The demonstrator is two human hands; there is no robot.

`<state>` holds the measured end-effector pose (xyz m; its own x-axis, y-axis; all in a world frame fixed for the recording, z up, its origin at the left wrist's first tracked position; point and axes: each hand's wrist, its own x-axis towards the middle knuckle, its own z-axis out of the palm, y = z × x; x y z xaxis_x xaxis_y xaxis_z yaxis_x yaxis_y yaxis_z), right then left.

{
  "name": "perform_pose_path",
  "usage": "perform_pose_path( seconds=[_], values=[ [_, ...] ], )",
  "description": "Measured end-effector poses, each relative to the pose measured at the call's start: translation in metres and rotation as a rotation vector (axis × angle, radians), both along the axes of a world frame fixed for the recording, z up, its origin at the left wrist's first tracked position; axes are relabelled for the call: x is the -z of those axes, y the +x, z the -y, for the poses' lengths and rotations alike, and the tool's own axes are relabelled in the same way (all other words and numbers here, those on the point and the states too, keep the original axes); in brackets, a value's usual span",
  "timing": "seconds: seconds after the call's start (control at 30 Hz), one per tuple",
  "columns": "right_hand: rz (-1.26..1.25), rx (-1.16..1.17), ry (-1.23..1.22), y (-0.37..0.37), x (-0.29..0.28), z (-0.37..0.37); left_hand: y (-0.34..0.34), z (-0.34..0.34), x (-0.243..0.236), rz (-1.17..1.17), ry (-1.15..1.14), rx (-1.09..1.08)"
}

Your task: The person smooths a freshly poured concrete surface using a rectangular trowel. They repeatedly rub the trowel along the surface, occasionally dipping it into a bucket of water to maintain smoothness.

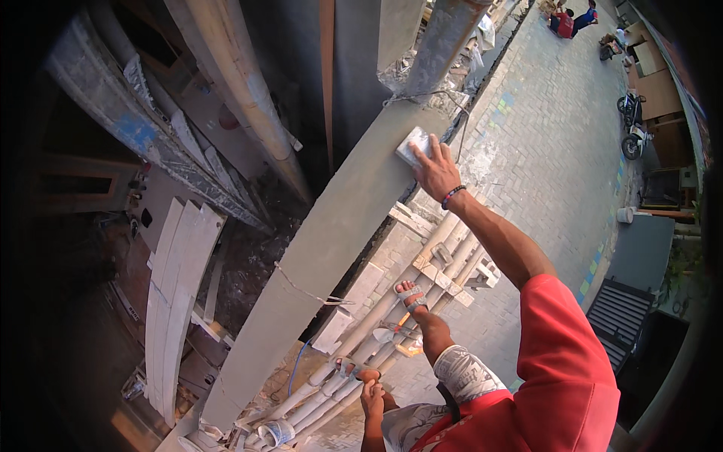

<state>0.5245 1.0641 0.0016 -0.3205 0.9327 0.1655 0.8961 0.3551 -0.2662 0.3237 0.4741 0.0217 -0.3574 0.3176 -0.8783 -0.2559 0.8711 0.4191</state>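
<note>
My right hand (438, 172) presses a pale, rectangular smoothing block (413, 146) flat against the upper end of a long grey plastered ledge (331, 218). Its fingers spread over the block's back; whether it is foam or another material I cannot tell. A dark beaded bracelet (453, 197) circles that wrist. Low in the view, my left hand (372, 397) hangs beside my bent leg, well away from the ledge. Its fingers are curled in, and anything inside them is hidden. Thin wires cross the ledge, one loop (309, 294) near its middle.
My sandalled feet (411, 295) stand on bamboo poles (384, 320) high above a paved street (527, 151). A trowel (383, 336) and a small bucket (276, 432) rest on the poles. Left of the ledge, a deep drop holds curved boards (177, 301) and a thick bamboo post (241, 83).
</note>
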Motion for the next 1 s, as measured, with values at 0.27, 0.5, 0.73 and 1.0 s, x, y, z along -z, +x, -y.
perform_pose_path(
  seconds=[0.27, 0.5, 0.73, 1.0],
  values=[
    [-0.039, 0.133, 0.003, -0.051, 0.004, -0.053, 0.006, 0.011, 0.011, 0.004, -0.062, 0.016],
    [0.027, -0.072, 0.001, -0.02, -0.009, -0.013, 0.022, 0.003, 0.006, 0.03, 0.055, -0.104],
    [-0.066, -0.44, -0.078, -0.12, -0.011, 0.075, 0.025, 0.035, 0.04, -0.076, -0.014, -0.051],
    [-0.048, -0.063, 0.033, -0.101, -0.021, 0.023, 0.018, -0.014, 0.0, -0.117, 0.09, -0.003]
  ],
)
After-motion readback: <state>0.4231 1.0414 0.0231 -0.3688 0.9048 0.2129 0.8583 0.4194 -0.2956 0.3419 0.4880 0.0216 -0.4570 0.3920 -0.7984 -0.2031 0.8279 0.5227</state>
